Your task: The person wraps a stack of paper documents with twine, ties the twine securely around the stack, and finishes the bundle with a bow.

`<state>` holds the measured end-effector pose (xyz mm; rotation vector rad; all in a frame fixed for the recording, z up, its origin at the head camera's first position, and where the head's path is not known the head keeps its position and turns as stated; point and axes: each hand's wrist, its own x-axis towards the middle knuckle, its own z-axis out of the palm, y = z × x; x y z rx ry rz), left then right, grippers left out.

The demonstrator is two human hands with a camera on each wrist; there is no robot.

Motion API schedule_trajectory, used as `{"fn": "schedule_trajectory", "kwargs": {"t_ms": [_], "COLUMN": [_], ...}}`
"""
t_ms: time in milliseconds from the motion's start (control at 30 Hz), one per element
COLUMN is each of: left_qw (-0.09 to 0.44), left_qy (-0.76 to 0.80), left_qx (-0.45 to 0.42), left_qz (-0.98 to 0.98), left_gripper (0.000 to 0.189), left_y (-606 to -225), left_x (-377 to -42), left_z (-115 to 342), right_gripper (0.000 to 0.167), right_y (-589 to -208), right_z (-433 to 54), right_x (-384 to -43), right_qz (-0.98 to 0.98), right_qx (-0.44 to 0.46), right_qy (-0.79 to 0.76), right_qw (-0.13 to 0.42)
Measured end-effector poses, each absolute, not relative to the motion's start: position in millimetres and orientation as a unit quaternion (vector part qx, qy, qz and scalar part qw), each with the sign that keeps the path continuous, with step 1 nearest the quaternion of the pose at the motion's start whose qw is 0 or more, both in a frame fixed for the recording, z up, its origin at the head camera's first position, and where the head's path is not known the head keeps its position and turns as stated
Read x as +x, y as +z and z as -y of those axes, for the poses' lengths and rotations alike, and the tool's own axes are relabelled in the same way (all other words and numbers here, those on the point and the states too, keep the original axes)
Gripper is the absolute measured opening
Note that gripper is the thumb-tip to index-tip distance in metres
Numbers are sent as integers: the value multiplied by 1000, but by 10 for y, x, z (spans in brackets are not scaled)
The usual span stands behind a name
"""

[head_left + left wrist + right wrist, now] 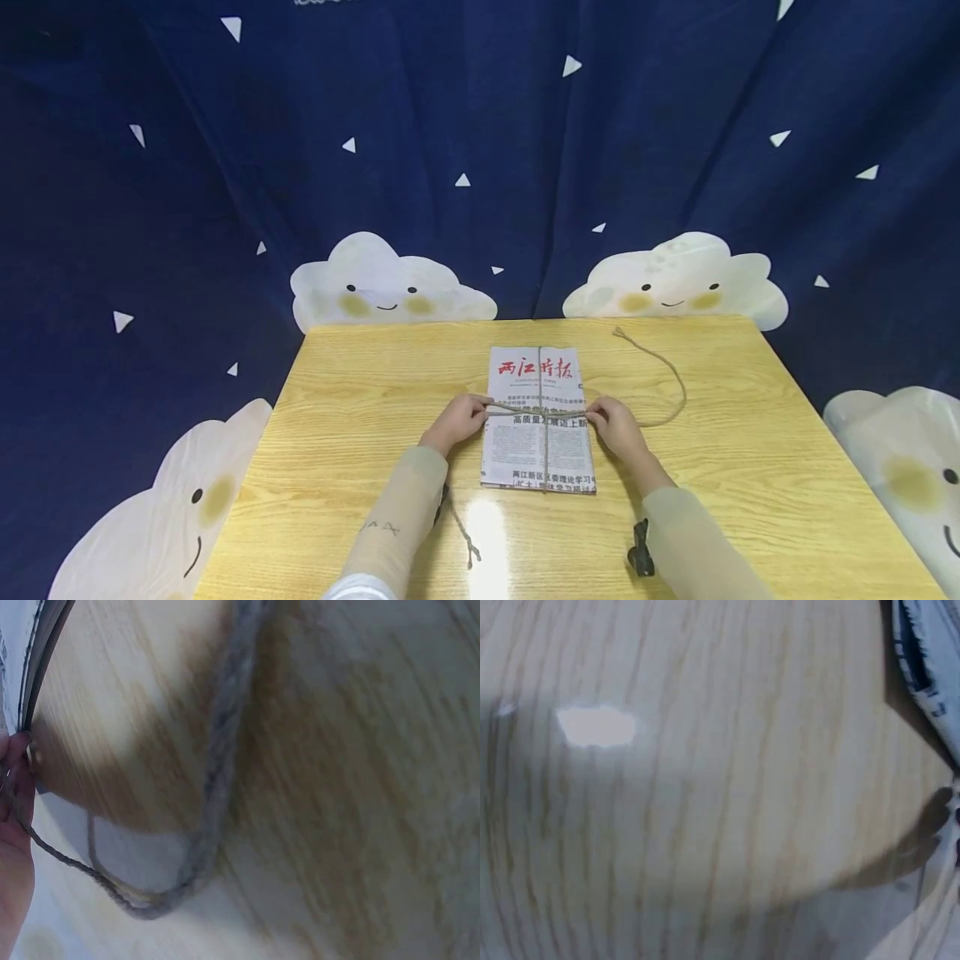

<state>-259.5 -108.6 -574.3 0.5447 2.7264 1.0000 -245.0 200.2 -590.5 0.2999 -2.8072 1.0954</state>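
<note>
Wood-grain table [345, 433] supports our folded newspaper stack [512, 458] near its middle, with twine [545, 413] crossing the front page both ways. We pinch the twine at the stack's left edge with the left hand [459, 420] and at its right edge with the right hand [617, 427]. Beyond hangs a dark blue cloud-print curtain [420, 108]

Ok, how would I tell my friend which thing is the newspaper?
Find the wooden table in front of the dark blue curtain. Near the table's middle, between the left hand and the right hand, lies the newspaper. Unlike the thin rope crossing over it, it's a flat, whitish rectangle with big red characters at the top.
</note>
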Motion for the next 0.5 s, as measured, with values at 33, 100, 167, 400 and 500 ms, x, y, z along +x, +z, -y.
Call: {"fn": "schedule_trajectory", "kwargs": {"t_ms": [33, 100, 167, 400, 500], "left_qw": [93, 87, 72, 23, 21], "left_qy": [337, 333, 328, 331, 338], "left_qx": [180, 180, 185, 193, 178], "left_qz": [-919, -921, -924, -923, -924], "left_gripper": [21, 18, 17, 16, 17], "left_y": [-5748, -5758, -5763, -5752, -5752], "left_x": [-2591, -2586, -2584, -2546, -2513], "left_z": [1086, 1087, 1085, 1057, 1032], "right_gripper": [5, 11, 19, 52, 43], "right_y": [-5874, -5802, -5727, -5602, -5603], "right_z": [-2016, -2057, -2119, -2365, -2418], "right_x": [-2440, -2419, -2403, -2323, -2284], "right_qz": [925, 928, 928, 929, 933], "right_qx": [94, 62, 5, -206, -212], "right_qy": [364, 362, 360, 308, 287], "right_qw": [55, 67, 90, 3, -41]}}
